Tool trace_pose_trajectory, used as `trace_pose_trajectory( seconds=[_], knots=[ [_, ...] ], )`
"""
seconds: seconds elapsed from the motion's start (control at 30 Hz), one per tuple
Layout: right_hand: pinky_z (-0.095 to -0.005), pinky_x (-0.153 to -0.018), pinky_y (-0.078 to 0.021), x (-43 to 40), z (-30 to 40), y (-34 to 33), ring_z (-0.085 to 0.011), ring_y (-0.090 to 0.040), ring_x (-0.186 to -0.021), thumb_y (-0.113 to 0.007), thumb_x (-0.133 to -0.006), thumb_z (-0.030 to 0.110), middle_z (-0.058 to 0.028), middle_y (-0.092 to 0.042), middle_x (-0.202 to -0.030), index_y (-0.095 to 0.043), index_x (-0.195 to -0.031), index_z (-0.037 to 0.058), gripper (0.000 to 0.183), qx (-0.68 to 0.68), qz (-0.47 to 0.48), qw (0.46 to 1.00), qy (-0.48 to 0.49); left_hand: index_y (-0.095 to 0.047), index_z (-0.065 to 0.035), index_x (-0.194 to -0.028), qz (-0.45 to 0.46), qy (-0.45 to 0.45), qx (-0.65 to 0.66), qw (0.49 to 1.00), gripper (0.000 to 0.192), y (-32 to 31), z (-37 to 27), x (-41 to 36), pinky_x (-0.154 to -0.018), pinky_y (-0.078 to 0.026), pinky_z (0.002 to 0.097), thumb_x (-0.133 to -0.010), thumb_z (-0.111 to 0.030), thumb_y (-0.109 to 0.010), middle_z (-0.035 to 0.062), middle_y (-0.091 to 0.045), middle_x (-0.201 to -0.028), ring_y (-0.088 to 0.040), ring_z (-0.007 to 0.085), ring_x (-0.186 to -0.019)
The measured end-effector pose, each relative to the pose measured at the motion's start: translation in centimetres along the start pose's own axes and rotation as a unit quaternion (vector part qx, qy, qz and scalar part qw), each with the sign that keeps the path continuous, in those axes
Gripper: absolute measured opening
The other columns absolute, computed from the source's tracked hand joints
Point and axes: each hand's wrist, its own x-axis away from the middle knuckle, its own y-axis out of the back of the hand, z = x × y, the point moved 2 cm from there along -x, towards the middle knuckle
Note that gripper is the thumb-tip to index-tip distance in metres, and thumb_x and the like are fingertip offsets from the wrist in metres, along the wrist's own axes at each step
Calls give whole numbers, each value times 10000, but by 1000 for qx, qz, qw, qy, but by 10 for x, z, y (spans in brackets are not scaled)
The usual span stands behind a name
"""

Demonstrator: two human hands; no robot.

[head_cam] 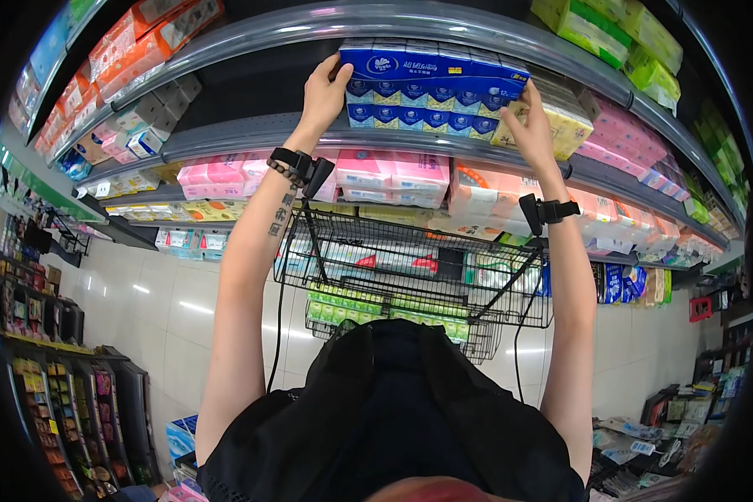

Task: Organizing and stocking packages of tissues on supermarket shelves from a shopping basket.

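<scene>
My left hand (pixel 327 90) grips the left end of a blue Vinda tissue multipack (pixel 433 74), with the thumb against its front corner. At the opposite end, my right hand (pixel 532 124) has its fingers on the pack's right corner, thumb held lower and apart. The multipack lies level on top of two rows of small blue tissue packs (pixel 423 121) on a grey shelf (pixel 263 137). Close by my right hand stand pale yellow tissue packs (pixel 568 128). Black straps with small devices circle both wrists.
A black wire shopping cart (pixel 414 233) stands between my body and the shelves. Green packs (pixel 345 310) show through its wires. Pink tissue packs (pixel 392 172) fill the shelf below. A clear-fronted shelf edge (pixel 439 24) runs overhead. Display racks (pixel 78 414) are at left.
</scene>
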Motion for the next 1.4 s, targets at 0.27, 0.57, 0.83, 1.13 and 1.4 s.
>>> trace_pose_trajectory(
  seconds=[0.27, 0.57, 0.83, 1.13, 1.4],
  knots=[
    [-421, -851, -564, -24, -14, -4, -354, -737, -958, -720, -940, 218, -238, -728, -1104, -538, -1382, -30, 538, 68, -82, 994, 3, -641, -10, -1354, 2, 17, 17, 1000, 446, -1, 4, -10, -940, -528, 322, -983, -249, -702, 168, -759, -1144, -716, 199, -1051],
    [-473, -808, -544, -42, -27, -8, -394, -705, -929, -732, -933, 284, -202, -754, -957, -648, -1173, -22, 398, 137, -89, 987, -2, -682, 31, -1277, 61, 13, 47, 997, 461, 4, 16, -10, -943, -538, 305, -913, -229, -794, 142, -761, -1153, -710, 171, -1077],
    [-493, -826, -524, -38, -30, -13, -392, -648, -974, -735, -929, 291, -169, -750, -947, -659, -1142, 10, 361, 190, -86, 978, 24, -716, 24, -1242, -19, 49, -79, 995, 464, 1, 4, -8, -921, -563, 318, -886, -255, -818, 169, -774, -1111, -746, 209, -1030],
    [-491, -837, -522, -36, -30, -18, -388, -640, -975, -732, -934, 285, -165, -746, -935, -675, -1108, -1, 340, 201, -112, 973, 36, -740, 27, -1188, -27, 36, -97, 994, 459, -1, 4, -3, -888, -576, 308, -838, -245, -859, 160, -784, -1061, -759, 199, -977],
    [-491, -852, -521, -36, -29, -20, -392, -640, -991, -743, -923, 277, -171, -746, -958, -690, -1108, -9, 345, 216, -108, 970, 20, -747, 32, -1162, -48, 48, -101, 993, 486, -2, 11, -7, -881, -578, 307, -800, -259, -889, 163, -784, -1057, -758, 198, -978]
  ],
)
